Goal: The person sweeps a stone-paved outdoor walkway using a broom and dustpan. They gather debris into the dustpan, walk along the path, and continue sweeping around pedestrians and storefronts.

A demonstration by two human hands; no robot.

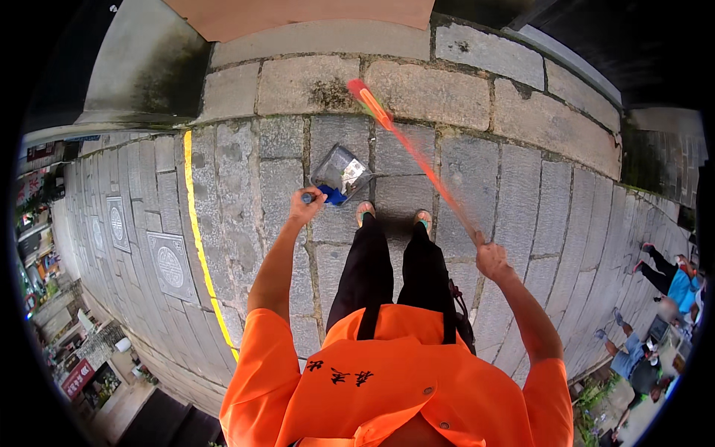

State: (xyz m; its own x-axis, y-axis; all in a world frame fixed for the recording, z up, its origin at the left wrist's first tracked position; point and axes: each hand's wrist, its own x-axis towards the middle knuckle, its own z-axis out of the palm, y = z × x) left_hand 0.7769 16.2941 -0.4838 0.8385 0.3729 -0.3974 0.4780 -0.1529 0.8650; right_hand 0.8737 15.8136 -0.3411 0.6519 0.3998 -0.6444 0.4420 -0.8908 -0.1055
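My left hand (304, 206) is closed round the dark end of a dustpan's handle. Below it, the grey dustpan (328, 162) rests on the paving, just beyond my left foot. Inside the pan lies white, paper-like litter (351, 173). A blue piece (334, 197) shows at its near side, beside my hand; whether it belongs to the pan I cannot tell. My right hand (492, 258) grips the lower end of a long red-orange broom (424, 162). The broom's stick slants away to the far left, and its red and orange head (370, 103) lies over the stone step, partly blurred.
A stone kerb (428, 88) crosses the far side, with a wall behind it. Grey paving slabs (465, 171) surround my feet. A yellow line (195, 216) runs along the left, near carved slabs (170, 264). Several people (659, 276) are at the far right; shopfronts stand far left.
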